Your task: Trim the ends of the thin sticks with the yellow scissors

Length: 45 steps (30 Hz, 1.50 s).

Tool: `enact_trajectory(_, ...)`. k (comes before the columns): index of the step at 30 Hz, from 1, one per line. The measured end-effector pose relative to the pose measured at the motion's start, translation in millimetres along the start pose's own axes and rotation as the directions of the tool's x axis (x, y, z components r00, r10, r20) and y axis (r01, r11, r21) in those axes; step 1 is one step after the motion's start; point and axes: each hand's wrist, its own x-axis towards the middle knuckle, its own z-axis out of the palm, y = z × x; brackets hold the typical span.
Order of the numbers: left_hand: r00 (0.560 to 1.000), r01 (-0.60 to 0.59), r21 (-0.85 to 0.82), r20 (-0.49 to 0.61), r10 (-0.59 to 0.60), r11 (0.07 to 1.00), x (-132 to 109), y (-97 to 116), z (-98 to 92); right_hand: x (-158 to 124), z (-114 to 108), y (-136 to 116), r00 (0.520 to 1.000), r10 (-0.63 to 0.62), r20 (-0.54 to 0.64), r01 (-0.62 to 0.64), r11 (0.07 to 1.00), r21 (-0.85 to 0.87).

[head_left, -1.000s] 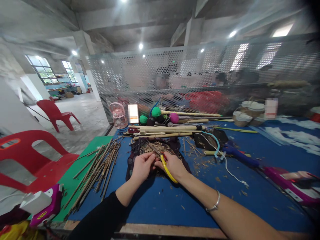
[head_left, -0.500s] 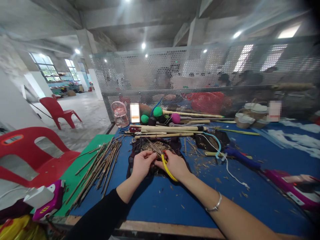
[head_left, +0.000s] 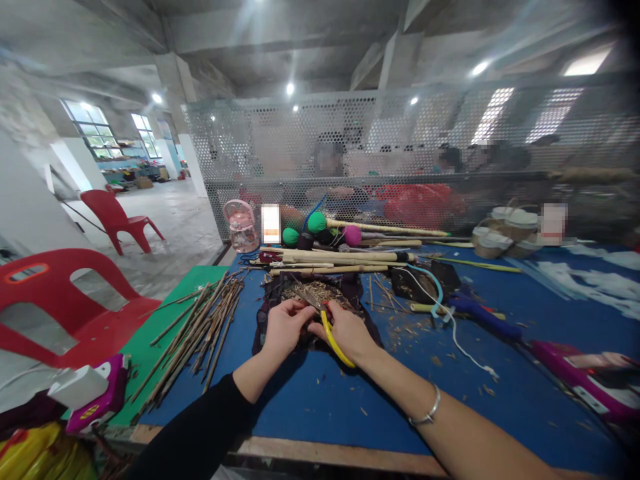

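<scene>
My right hand (head_left: 350, 333) is closed around scissors (head_left: 334, 343) with a yellow handle loop. Their metal blades point up and to the left over a heap of short plant cuttings (head_left: 327, 291). Close beside them, my left hand (head_left: 284, 328) is closed in a pinch, its fingertips almost meeting those of the right. What the left fingers hold, if anything, is too small and hidden to make out. Under both hands a dark cloth (head_left: 370, 323) carries the cuttings. To the left lies a bundle of thin brown sticks (head_left: 203, 333).
Pale bamboo rods (head_left: 345, 257) lie behind the cloth, with green yarn balls (head_left: 317, 222) beyond. At right are a blue-handled tool (head_left: 487, 320) with a white cord and a purple power strip (head_left: 575, 380). Another power strip (head_left: 103, 400) sits front left. A perforated metal screen (head_left: 285, 153) stands behind.
The camera view has shifted slightly. Both hands stay almost in place, and the scissors remain in my right hand.
</scene>
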Motion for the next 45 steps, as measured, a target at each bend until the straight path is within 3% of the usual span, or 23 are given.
enact_trajectory(12,1.0,0.02,0.015,0.003,-0.02,1.0,2,-2,-3.3,4,2,3,0.999,0.049,-0.004,-0.049,0.999,-0.018)
enact_trajectory(20,0.997,0.042,-0.088,0.063,-0.037,0.995,2,2,-2.2,3,-2,4,1.0,-0.002,-0.021,0.001,0.997,-0.079)
enact_trajectory(34,0.994,0.045,-0.098,0.108,-0.035,0.994,-1,2,-0.7,2,-4,1,0.999,0.01,-0.04,-0.01,1.0,0.003)
enact_trajectory(41,0.993,0.055,-0.145,0.108,-0.04,0.988,-3,5,1.3,1,-3,0,0.991,-0.078,-0.113,0.081,0.997,0.02)
enact_trajectory(45,0.993,0.025,-0.138,0.116,-0.009,0.99,-6,7,3.4,1,1,3,0.995,-0.054,-0.081,0.059,0.996,0.063)
